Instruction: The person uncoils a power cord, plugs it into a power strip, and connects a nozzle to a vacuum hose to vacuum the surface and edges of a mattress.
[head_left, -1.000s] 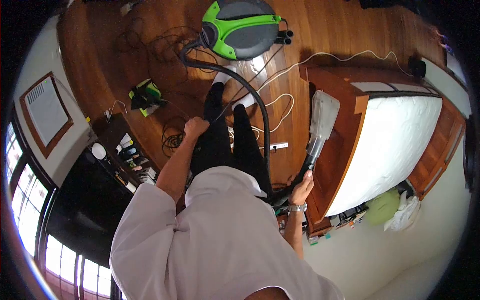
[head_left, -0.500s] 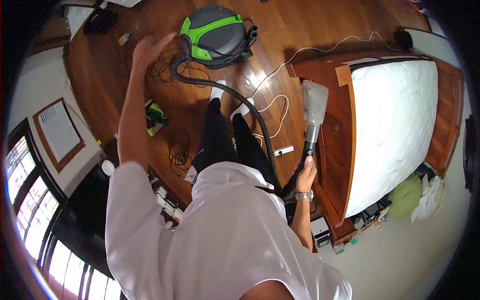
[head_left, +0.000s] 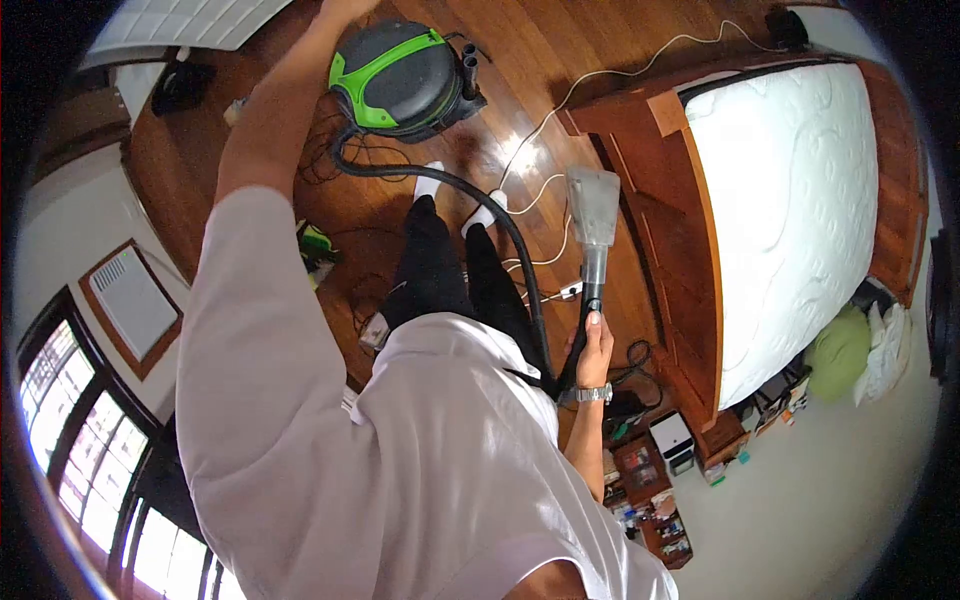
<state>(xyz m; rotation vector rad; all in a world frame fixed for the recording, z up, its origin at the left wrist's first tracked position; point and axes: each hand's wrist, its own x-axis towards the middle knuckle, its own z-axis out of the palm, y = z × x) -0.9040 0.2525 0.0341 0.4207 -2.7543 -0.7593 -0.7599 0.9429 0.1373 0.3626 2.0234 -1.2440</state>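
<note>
We are looking over a brown wooden floor (head_left: 540, 50) that is catching a bright patch of light (head_left: 521, 152), while a wooden bed frame (head_left: 682, 270) is bearing a white mattress (head_left: 790, 220) on the right and barred windows (head_left: 108, 440) are glowing at near left.

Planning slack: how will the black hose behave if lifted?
The black hose probably flexes rather than staying rigid: it bends in a wide arc. It likely resists kinking, since the curve looks smooth. Lifting might tug the green-and-black vacuum it appears joined to.
</note>
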